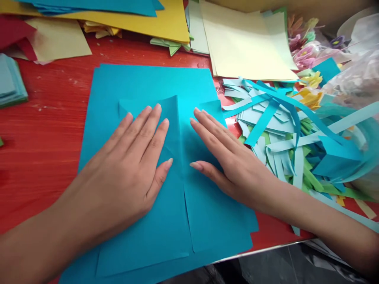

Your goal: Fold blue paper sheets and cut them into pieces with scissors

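Large blue paper sheets (154, 81) lie stacked on the red table. On top of them rest a smaller blue paper piece (148, 240) at the left and another blue paper piece (213, 225) at the right, with a narrow gap between their lower edges. My left hand (134, 154) lies flat on the left piece, fingers stretched forward and thumb out to the side. Over the right piece, my right hand (226, 156) is spread with its thumb apart from the fingers. Neither hand grips anything. The hands cover part of both pieces, so whether they join higher up is unclear.
Paper strips and scraps (275, 122) are heaped at the right, beside a clear plastic bag (358, 75). Cream sheets (245, 43) and yellow sheets (168, 21) lie at the back. A pale-blue paper stack (12, 81) sits at the left. The table edge (266, 247) runs along the front.
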